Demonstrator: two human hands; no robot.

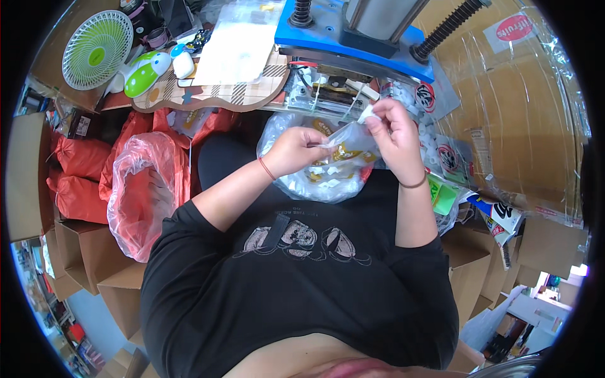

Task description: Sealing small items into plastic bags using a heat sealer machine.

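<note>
My left hand [296,151] pinches the edge of a clear plastic bag [348,135] with a golden print, stretched between my hands. My right hand [398,138] is closed at the bag's other end, and a small white piece [365,113] sticks out from its thumb and forefinger. Whether that piece is part of the bag I cannot tell. Beneath both hands, a larger clear plastic sack [321,188] rests at my lap, holding crumpled film and small white bits. Just beyond my right hand stands a press [350,41] with a blue plate and black springs.
At the left, an open red plastic bag [148,189] stands beside several filled red bags [79,151]. A green and white fan [97,57] and a white sheet [236,44] lie toward the back. A tall cardboard box [504,113] walls the right side, near a green container [443,196].
</note>
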